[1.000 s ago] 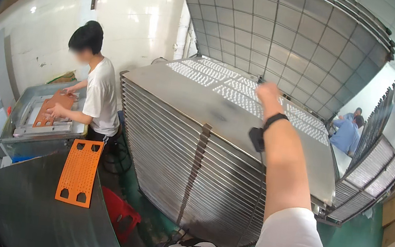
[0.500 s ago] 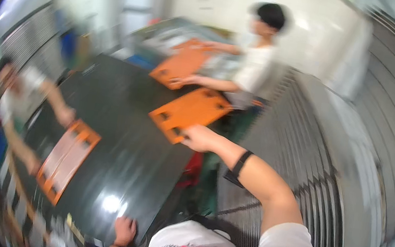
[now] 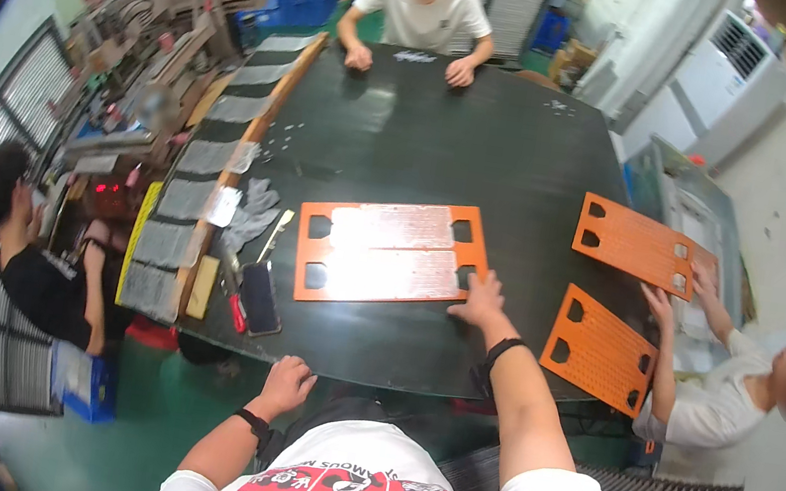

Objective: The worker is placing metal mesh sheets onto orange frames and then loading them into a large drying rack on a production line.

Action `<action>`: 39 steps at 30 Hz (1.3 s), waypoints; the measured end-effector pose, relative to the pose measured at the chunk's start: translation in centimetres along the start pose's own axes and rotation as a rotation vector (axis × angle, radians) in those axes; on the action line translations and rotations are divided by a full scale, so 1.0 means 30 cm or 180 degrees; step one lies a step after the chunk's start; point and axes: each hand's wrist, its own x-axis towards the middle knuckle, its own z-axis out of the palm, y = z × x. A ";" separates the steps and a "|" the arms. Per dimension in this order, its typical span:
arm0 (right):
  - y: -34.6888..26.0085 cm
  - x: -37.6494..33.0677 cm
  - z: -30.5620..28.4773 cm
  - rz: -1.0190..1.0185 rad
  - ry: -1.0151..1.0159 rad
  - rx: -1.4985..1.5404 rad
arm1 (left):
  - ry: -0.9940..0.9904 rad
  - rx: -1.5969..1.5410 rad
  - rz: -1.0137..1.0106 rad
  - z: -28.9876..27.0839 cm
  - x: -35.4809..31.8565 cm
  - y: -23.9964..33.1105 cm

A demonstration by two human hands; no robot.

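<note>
An orange panel (image 3: pixel 376 295) with dark cut-outs at its corners lies flat on the dark table (image 3: pixel 355 155) before me. Two pale, shiny sheets (image 3: pixel 392 250) cover its middle, side by side. My right hand (image 3: pixel 481 300) grips the panel's near right corner, thumb and fingers at the edge. By the table's near edge, my left hand (image 3: pixel 288 387) is loosely curled, and nothing shows in it. To the right, a co-worker holds one orange panel (image 3: pixel 635 241) at its far end; a second orange panel (image 3: pixel 599 350) lies nearer, beside that person's arm.
On the left lie a phone (image 3: pixel 261 297), a red-handled tool (image 3: pixel 237 312), a crumpled grey cloth (image 3: pixel 255 211) and a wooden rail (image 3: pixel 265 117). Another person stands across the table, hands on its edge. Someone in black sits at left. A grey bin (image 3: pixel 733 218) stands at right.
My view has swung to the right. My right hand has left an orange panel on the right and now holds the sheet-covered one, which the person across has let go.
</note>
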 end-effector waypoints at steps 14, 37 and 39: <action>0.239 -0.427 0.240 -0.0746 0.0726 0.0591 | -0.0373 0.1099 0.0625 0.045 0.310 0.182; -0.008 -0.405 0.343 -0.0185 0.0587 0.0214 | -0.1326 0.0329 0.1516 0.278 0.370 0.356; 0.003 -0.396 0.364 -0.0092 0.0527 -0.0036 | -0.1113 0.0328 0.1572 0.371 0.422 0.437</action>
